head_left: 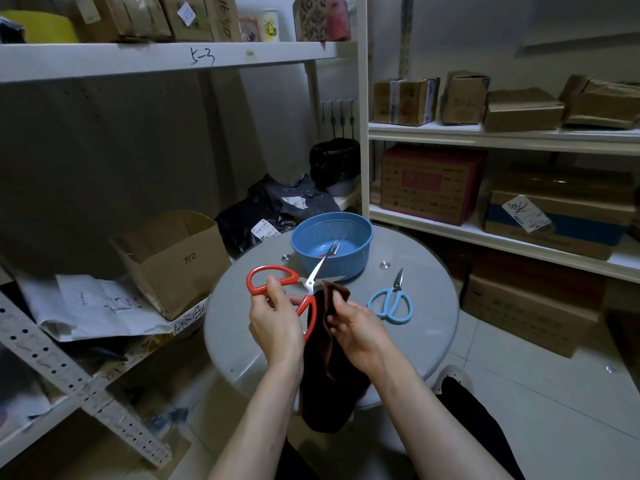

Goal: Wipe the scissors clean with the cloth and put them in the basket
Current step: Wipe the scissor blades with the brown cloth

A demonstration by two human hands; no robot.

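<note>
head view, centre of frame: wiping stage, nothing confirmed done yet

progress:
- red scissors (308, 284) are in the air over the near half of the round table (235, 334), blades spread, one tip pointing up-frame over the blue basket (346, 265), the other toward the cloth (330, 372)
- cloth top edge sits just beside the pivot and lower blade; can't tell if it actually touches steel
- small blue scissors (393, 299) lie flat on the table, right of centre, below-right of the basket, not in hand
- a red patch and a forked metal tip show inside the basket; can't tell if a pair already lies there or if it's the held blade overlapping
- my read: left to do is wipe the red pair, drop it in, then the same for the blue pair

grip:
- left hand (277, 323): fingers curled round the red handles, thumb up by the upper loop, handles pulled apart
- right hand (360, 327): thumb and fingers pinching the brown cloth near its top, rest of the cloth hanging down past the table edge toward bottom centre
</note>
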